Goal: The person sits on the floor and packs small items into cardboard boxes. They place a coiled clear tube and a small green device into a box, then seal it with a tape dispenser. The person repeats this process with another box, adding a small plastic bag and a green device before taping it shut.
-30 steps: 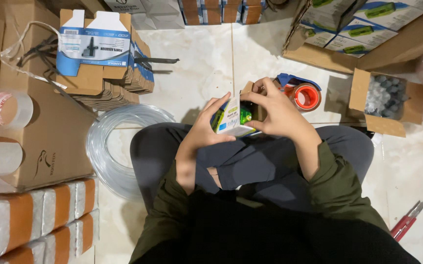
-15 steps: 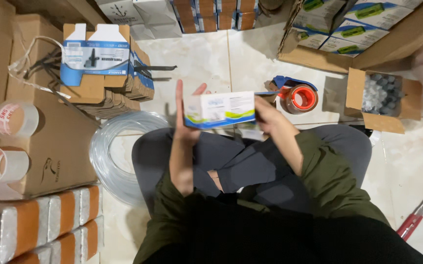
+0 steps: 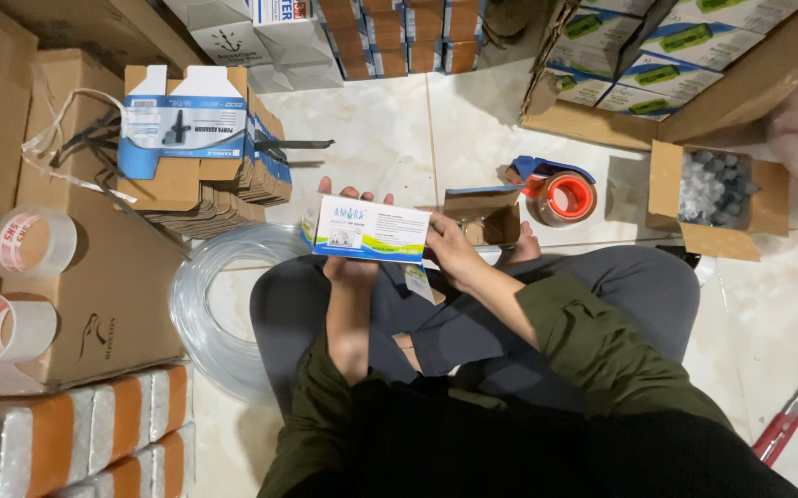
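We see the left hand (image 3: 348, 267) and right hand (image 3: 450, 247) gripping a white-and-blue carton (image 3: 369, 230) above the lap; an open cardboard box (image 3: 484, 218), tape dispenser (image 3: 560, 192) and coiled clear tubing (image 3: 210, 304) surround it.

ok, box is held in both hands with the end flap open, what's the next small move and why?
Probably fold the open flap shut with the right hand while the left hand steadies the box. The box lies level between both hands, its right end stands open showing the brown inside, and the tape dispenser sits just beyond it on the floor.
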